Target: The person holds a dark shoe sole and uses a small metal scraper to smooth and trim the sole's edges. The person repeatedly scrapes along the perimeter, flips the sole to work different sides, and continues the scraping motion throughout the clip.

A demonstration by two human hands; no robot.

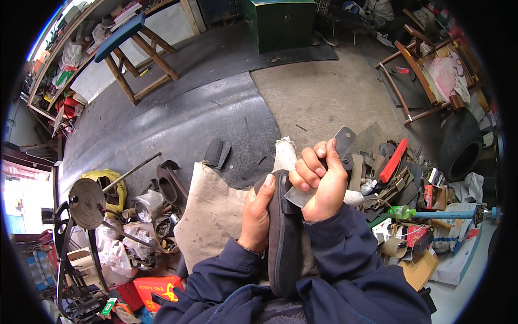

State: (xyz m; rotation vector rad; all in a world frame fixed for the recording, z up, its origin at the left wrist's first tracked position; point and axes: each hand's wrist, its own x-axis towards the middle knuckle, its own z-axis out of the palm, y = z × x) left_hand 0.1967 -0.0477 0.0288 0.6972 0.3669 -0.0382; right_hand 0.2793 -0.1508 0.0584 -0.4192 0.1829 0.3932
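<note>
A dark shoe (284, 248) stands on end, toe toward me, above a stained pale cloth (208, 213) over my lap. My left hand (256, 216) is closed around the shoe's left side, thumb near its heel. My right hand (325, 181) grips a flat metal blade (345, 141) that looks like a shoemaker's knife. Its upper end, with a hole, sticks out above my fist. The lower end (298, 196) lies against the right side of the heel, beside a dark piece there. Two dark rubber pieces (217, 153) rest on the floor mat beyond the cloth.
At left stands a machine with a round metal wheel (87, 203), amid bags and parts. Scraps, a red bar (394, 160) and a tyre (461, 144) crowd the right. A blue-topped stool (123, 36), a green box (285, 27) and a wooden chair (413, 73) stand farther off.
</note>
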